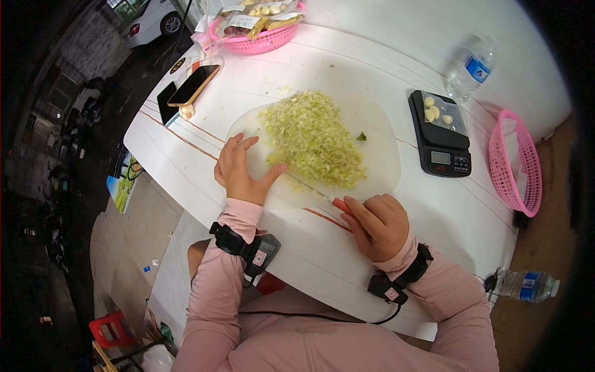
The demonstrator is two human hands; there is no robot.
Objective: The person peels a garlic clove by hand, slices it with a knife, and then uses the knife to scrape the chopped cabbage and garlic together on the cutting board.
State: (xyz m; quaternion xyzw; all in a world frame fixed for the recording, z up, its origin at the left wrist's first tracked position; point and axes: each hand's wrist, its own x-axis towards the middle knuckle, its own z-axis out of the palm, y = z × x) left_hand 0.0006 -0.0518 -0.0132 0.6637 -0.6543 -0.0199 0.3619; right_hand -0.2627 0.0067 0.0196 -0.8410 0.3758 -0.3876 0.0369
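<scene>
A pile of finely chopped pale green cabbage [313, 139] lies on a white cutting board [384, 155]. My left hand [243, 170] rests at the board's left edge, fingers spread, with the thumb tip against the near left side of the pile. My right hand [381, 226] is closed around the red handle of a knife [339, 204] at the board's near edge. The thin blade, seen nearly edge-on, points left along the near side of the pile towards my left thumb. A small dark green leaf scrap [361, 136] sits right of the pile.
A black kitchen scale [441, 146] bears a bag of garlic cloves [434, 111]. Pink baskets stand at the right [532, 167] and back [273, 42]. Two phones [193, 85] lie at the left. Plastic bottles are at the back right [471, 71] and lower right [520, 285].
</scene>
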